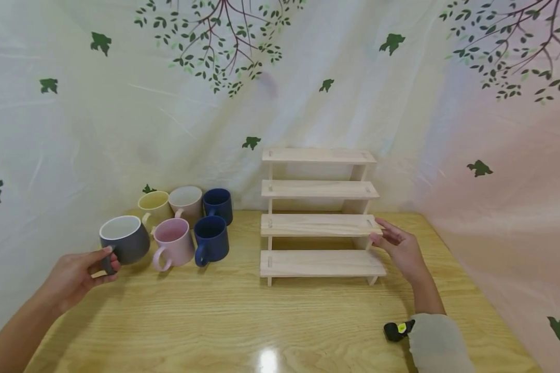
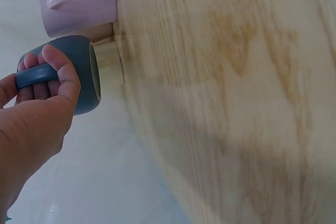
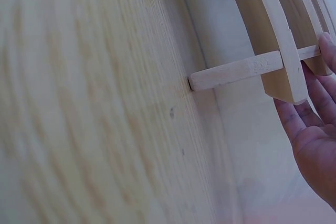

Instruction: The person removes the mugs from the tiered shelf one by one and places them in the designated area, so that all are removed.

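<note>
My left hand (image 1: 77, 277) grips the handle of a dark grey mug (image 1: 129, 248) with a white inside, at the left end of a group of mugs. In the left wrist view its fingers curl through the mug's handle (image 2: 38, 75). Close to its right stands a pink mug (image 1: 175, 241), with a yellow mug (image 1: 157, 206) behind. On the right, my right hand (image 1: 403, 254) pinches the right end of the second-lowest step of a four-step wooden display rack (image 1: 319, 224), thumb in front and fingers behind.
A whitish mug (image 1: 186, 204) and two navy mugs (image 1: 218, 207) complete the group on the wooden table (image 1: 242, 316). A small black device (image 1: 396, 331) sits by the right sleeve (image 1: 441, 342). A leaf-printed curtain (image 1: 177, 124) hangs behind and at both sides.
</note>
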`<state>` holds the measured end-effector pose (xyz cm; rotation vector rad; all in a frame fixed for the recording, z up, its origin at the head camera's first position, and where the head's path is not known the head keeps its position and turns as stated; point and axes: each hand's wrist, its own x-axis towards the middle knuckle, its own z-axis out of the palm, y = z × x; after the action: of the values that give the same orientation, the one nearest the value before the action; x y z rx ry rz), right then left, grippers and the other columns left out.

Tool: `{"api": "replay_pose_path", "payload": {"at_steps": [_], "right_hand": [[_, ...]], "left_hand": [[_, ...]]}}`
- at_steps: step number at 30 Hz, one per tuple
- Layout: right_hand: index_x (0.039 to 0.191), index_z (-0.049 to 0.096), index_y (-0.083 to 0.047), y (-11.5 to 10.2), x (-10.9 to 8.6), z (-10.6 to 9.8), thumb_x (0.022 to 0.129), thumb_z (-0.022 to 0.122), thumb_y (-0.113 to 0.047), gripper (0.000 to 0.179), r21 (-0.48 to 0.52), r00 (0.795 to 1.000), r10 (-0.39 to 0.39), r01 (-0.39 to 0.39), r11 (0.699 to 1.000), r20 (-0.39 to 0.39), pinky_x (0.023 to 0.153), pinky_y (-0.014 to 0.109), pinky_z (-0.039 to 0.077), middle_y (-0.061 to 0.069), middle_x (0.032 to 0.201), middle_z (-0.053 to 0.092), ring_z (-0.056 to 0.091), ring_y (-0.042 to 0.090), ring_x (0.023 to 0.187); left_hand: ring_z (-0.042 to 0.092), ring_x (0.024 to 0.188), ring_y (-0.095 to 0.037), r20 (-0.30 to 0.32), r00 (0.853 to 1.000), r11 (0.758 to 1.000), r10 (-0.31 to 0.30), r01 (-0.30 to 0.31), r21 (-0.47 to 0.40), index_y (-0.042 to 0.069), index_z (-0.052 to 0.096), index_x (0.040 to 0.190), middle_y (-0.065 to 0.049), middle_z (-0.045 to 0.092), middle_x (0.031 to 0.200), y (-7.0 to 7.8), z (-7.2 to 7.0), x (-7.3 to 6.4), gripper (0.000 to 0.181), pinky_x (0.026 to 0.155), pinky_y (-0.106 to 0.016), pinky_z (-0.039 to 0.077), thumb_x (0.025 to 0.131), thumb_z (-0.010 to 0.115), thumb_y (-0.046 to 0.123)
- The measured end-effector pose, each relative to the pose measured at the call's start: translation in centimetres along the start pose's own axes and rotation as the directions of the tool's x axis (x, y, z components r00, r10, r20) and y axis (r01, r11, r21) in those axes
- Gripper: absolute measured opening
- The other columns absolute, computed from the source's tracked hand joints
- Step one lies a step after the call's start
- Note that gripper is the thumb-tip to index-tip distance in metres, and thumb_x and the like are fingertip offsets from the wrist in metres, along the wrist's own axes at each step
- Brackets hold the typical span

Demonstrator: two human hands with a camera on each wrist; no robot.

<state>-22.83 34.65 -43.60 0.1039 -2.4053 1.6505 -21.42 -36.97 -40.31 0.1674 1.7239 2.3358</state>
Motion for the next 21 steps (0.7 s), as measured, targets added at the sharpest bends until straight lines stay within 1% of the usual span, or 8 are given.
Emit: {"api": "replay_pose_path", "payload": {"at_steps": [8,14,18,21], "right_hand": [[0.151,0.051,-0.009,-0.2,-0.1,0.1,0.098,0.073,-0.029,0.061,0.003,1.0,-0.002,0.002,1.0,-0.003,0.083,0.015,0.055,-0.01,0.104,0.075,0.071,0.006,0.092],[0.151,0.051,-0.01,-0.2,-0.1,0.1,0.098,0.072,-0.029,0.06,-0.005,1.0,-0.005,0.005,1.0,-0.002,0.083,0.015,0.055,-0.007,0.107,0.075,0.071,0.006,0.093],[0.151,0.051,-0.01,-0.2,0.0,0.0,0.098,0.072,-0.031,0.061,-0.014,1.0,0.006,-0.006,1.0,-0.002,0.084,0.016,0.055,0.001,0.111,0.075,0.07,0.005,0.095],[0.151,0.051,-0.01,-0.1,-0.1,0.0,0.098,0.072,-0.032,0.062,-0.015,1.0,0.011,-0.011,1.0,-0.003,0.084,0.017,0.056,0.005,0.113,0.075,0.07,0.007,0.096]], "left_hand": [[0.072,0.082,-0.015,0.02,0.999,0.999,-0.038,0.038,0.026,0.002,0.077,0.096,-0.004,0.072,0.09,-1.0,-0.3,0.4,0.033,0.077,-0.038,0.063,0.109,0.046,0.004],[0.071,0.081,-0.015,-0.014,0.997,0.996,-0.071,0.071,0.052,0.004,0.077,0.094,-0.003,0.072,0.088,-1.3,-0.3,0.7,0.031,0.077,-0.038,0.063,0.108,0.049,0.006],[0.071,0.08,-0.014,-0.038,0.995,0.994,-0.092,0.094,0.061,0.004,0.076,0.093,-0.003,0.072,0.087,-1.5,-0.2,0.8,0.03,0.077,-0.038,0.063,0.108,0.05,0.007],[0.071,0.08,-0.014,-0.05,0.993,0.992,-0.102,0.106,0.064,0.004,0.075,0.092,-0.003,0.071,0.087,-1.6,-0.1,1.0,0.029,0.076,-0.038,0.063,0.108,0.051,0.008]]}}
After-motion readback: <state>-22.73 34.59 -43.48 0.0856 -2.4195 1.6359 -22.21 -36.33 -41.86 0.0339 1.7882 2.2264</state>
